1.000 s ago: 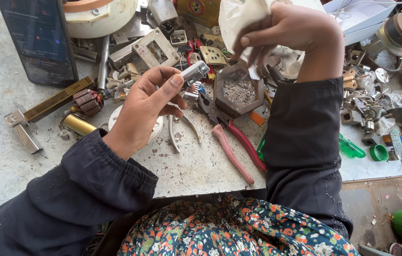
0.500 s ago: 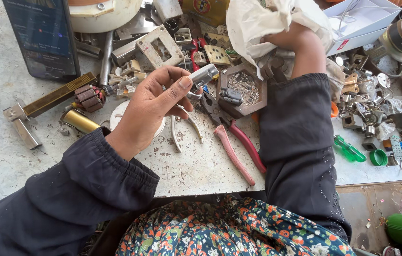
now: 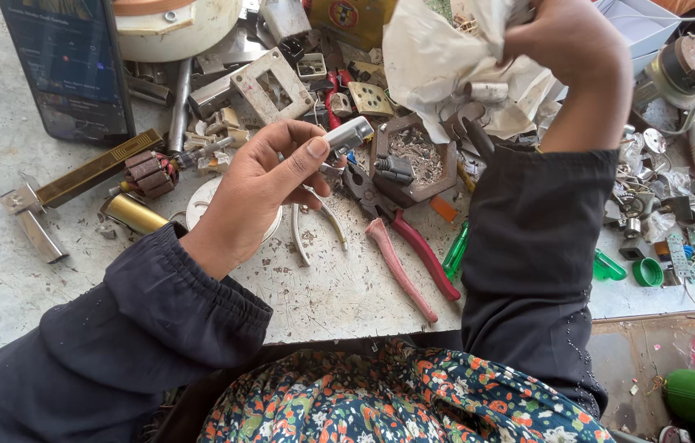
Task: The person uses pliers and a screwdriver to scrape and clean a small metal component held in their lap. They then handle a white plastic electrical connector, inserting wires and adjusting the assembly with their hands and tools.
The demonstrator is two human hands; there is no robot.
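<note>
— Grey, scuffed worktop (image 3: 339, 287), crowded with scrap. What lies around the hands?

— At six o'clock from the left hand (image 3: 261, 184), red-handled pliers (image 3: 401, 246) lie flat beside bare metal pliers (image 3: 314, 226). At nine o'clock sit a brass cylinder (image 3: 130, 213) and a brass bar (image 3: 89, 168). A dark phone (image 3: 72, 66) leans at eleven o'clock. A hexagonal tray (image 3: 417, 160) of filings blocks the space between both arms.

— And the piece itself?

— A small silver metal block (image 3: 349, 134), shiny and rectangular, pinched between left thumb and fingertips, lifted above the pliers.

— The other hand?

— The right hand (image 3: 565, 41), at one o'clock, has its fingers closed around a crumpled white plastic bag (image 3: 446, 66).
</note>
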